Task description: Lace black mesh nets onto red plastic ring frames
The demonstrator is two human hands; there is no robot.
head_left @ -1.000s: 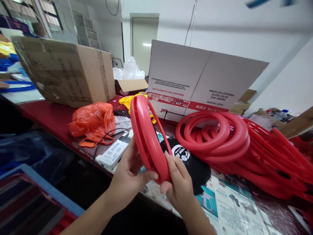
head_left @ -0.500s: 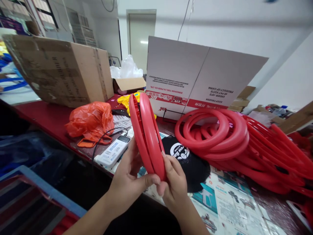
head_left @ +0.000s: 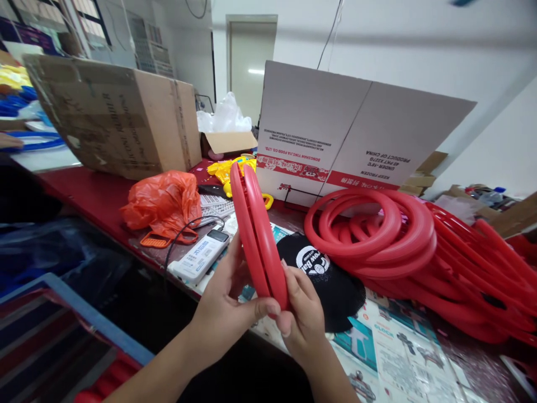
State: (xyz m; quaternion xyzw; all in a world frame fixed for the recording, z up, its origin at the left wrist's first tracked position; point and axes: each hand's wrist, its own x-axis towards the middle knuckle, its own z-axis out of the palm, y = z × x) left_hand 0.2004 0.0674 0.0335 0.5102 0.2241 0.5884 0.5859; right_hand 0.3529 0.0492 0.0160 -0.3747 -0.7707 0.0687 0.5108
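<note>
Two red plastic ring halves point(head_left: 250, 232) stand upright in front of me, seen nearly edge-on. They lie face to face with a narrow gap along the seam, wider near the top. My left hand point(head_left: 226, 305) is closed around the lower left side, thumb across the bottom. From the right, my right hand point(head_left: 304, 313) grips the lower edge, fingertips on the outer face and thumb beneath. Behind the right hand lies a black cloth point(head_left: 329, 291) with white lettering. To the right, several red rings point(head_left: 373, 260) are piled up beside red half-ring parts point(head_left: 474, 263).
An orange plastic bag point(head_left: 161, 201) and a white handheld device point(head_left: 201, 254) with a cable lie left on the table. A white carton point(head_left: 319, 117) and a brown carton point(head_left: 126, 123) stand behind. A blue-edged crate point(head_left: 100, 324) sits low at left. Another person's hand point(head_left: 10, 141) shows far left.
The two ring halves have come closer together, so the gap between them is narrower. Both hands keep their grip. The whole view has shifted slightly, with the surroundings now further right.
</note>
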